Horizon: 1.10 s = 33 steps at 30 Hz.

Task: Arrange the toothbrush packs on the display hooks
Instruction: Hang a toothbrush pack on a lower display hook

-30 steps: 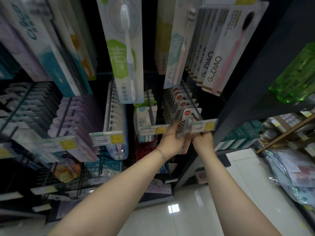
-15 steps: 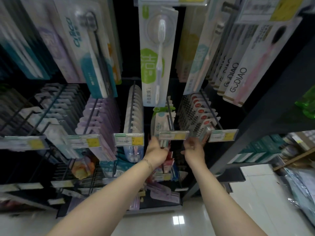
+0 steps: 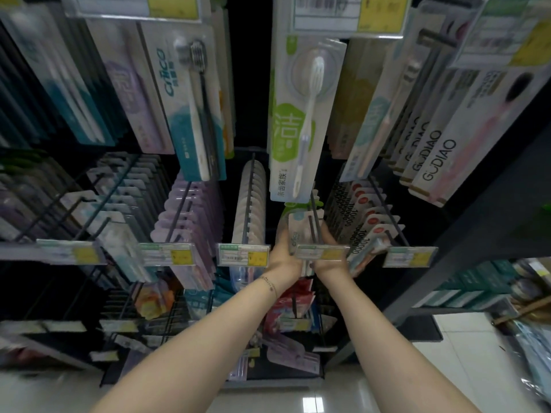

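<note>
Both hands at the price tag on mid hook. Left hand grip closed on left edge of white-green toothbrush pack, hung just behind tag. Right hand grips pack's right side; fingers partly hidden by tag.

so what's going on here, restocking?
A person is reaching up into a toothbrush display with both hands. The left hand and right hand are together on the front Cnico toothbrush pack hanging on a middle display hook, just behind its price tag. The pack looks already threaded on the hook. Neighbouring hooks hold full rows, including the red-dot 10000 packs to the right.
</note>
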{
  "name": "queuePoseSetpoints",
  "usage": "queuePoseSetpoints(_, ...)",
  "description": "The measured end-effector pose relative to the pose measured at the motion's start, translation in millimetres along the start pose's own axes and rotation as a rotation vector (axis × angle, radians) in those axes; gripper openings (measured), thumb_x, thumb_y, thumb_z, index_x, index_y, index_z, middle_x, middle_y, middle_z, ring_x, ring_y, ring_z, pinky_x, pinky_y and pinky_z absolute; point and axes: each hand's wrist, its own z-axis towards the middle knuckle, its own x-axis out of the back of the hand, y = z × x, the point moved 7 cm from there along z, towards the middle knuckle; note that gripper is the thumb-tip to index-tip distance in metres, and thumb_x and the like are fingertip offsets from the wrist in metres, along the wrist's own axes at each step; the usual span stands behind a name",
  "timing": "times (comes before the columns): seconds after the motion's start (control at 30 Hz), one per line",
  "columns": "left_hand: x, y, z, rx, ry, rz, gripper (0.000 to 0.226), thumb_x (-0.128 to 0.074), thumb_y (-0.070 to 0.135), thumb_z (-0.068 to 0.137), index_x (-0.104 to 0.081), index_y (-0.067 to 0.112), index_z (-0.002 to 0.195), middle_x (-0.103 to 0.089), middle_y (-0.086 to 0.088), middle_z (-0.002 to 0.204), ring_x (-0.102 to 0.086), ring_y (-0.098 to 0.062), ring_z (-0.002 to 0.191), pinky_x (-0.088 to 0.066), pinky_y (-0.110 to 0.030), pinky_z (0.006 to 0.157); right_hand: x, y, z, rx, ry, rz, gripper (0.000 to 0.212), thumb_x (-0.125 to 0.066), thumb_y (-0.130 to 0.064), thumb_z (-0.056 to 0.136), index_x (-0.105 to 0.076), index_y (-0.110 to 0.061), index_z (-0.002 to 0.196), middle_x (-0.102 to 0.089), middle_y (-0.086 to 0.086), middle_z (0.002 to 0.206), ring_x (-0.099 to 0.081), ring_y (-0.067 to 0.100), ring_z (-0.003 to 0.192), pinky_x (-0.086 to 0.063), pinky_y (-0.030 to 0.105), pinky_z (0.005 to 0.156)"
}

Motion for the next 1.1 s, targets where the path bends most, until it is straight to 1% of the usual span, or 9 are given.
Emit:
queuePoseSetpoints(0.07,2,-3,0,0.05,0.026,-0.027,0.035,-0.048,0.015,0.099,-0.041,0.02,0.133,-0.053,-0.001,0.124,-0.051,-0.015,0.111,-0.037,-0.012,0.082,2,7,-4,-0.11,-0.001,0.029,0.039,-0.045,-0.009,0.102,-0.043,-0.004,0.14,-0.051,0.015,0.138,-0.057,0.019,0.114,-0.046,0.012,0.07)
queuePoseSetpoints(0.23,6,-8,-6,0.041,0.106,-0.044,0.019,-0.051,0.012,0.097,-0.048,0.009,0.116,-0.059,-0.007,0.106,-0.058,-0.021,0.099,-0.047,-0.03,0.087,-4,-10,-14,0.084,0.005,0.093,0.036,-0.043,-0.008,0.101,-0.05,-0.019,0.134,-0.056,0.001,0.131,-0.054,0.017,0.118,-0.038,0.037,0.11)
queuePoseSetpoints(0.3,10,-12,-11,0.066,0.125,-0.098,0.011,-0.048,0.013,0.099,-0.049,0.008,0.108,-0.059,-0.009,0.103,-0.057,-0.023,0.093,-0.049,-0.037,0.089,-4,-9,-21,0.129,-0.01,0.063,0.039,-0.048,-0.005,0.098,-0.05,-0.019,0.135,-0.057,-0.002,0.13,-0.054,0.015,0.119,-0.041,0.034,0.107)
queuePoseSetpoints(0.4,11,-27,-13,0.094,0.077,-0.061,0.035,-0.047,0.031,0.099,-0.045,0.007,0.125,-0.06,-0.016,0.124,-0.059,-0.036,0.108,-0.048,-0.049,0.096,-1,-2,-31,0.12,-0.016,0.02,0.034,-0.052,-0.007,0.097,-0.055,-0.016,0.13,-0.063,-0.005,0.119,-0.058,0.013,0.114,-0.049,0.019,0.092)
queuePoseSetpoints(0.53,21,-27,-26,0.059,0.056,0.024,0.014,-0.045,0.03,0.1,-0.05,0.017,0.105,-0.066,-0.013,0.107,-0.066,-0.023,0.092,-0.05,-0.029,0.072,3,4,-41,0.092,-0.008,0.005,0.016,-0.056,-0.014,0.096,-0.063,-0.024,0.107,-0.069,-0.005,0.107,-0.065,0.011,0.1,-0.053,0.026,0.085)
queuePoseSetpoints(0.7,27,-21,-41,-0.031,0.053,0.036,0.015,-0.048,0.025,0.099,-0.053,0.01,0.096,-0.067,-0.012,0.083,-0.061,-0.002,0.062,-0.043,-0.007,0.048,5,4,-56,0.12,0.008,-0.03,0.014,-0.059,-0.026,0.094,-0.059,-0.028,0.109,-0.07,-0.002,0.098,-0.067,0.02,0.085,-0.056,0.038,0.072)
queuePoseSetpoints(0.83,31,-15,-53,-0.07,0.049,0.03,0.019,-0.049,0.023,0.1,-0.05,0.026,0.081,-0.063,-0.001,0.073,-0.063,-0.009,0.065,-0.044,-0.009,0.051,4,-1,-67,0.155,0.004,-0.04,0.012,-0.058,-0.02,0.095,-0.058,-0.022,0.107,-0.068,0.004,0.101,-0.067,0.019,0.083,-0.054,0.031,0.064)
queuePoseSetpoints(1.0,38,-16,-65,-0.078,0.045,0.014,0.011,-0.05,0.023,0.099,-0.058,0.019,0.093,-0.063,0.002,0.074,-0.065,-0.014,0.07,-0.045,-0.009,0.054,-2,-3,-78,0.172,-0.023,-0.076,0.007,-0.058,-0.024,0.095,-0.059,-0.021,0.102,-0.068,0.003,0.095,-0.067,0.024,0.072,-0.055,0.038,0.064)
queuePoseSetpoints(1.1,42,-24,-69,-0.069,0.033,0.052,0.013,-0.051,0.024,0.099,-0.057,0.02,0.089,-0.063,0.0,0.074,-0.067,-0.014,0.07,-0.051,-0.021,0.063,-7,2,-85,0.157,-0.052,-0.094,0.017,-0.057,-0.024,0.095,-0.059,-0.015,0.11,-0.067,0.003,0.095,-0.064,0.02,0.067,-0.054,0.029,0.059)
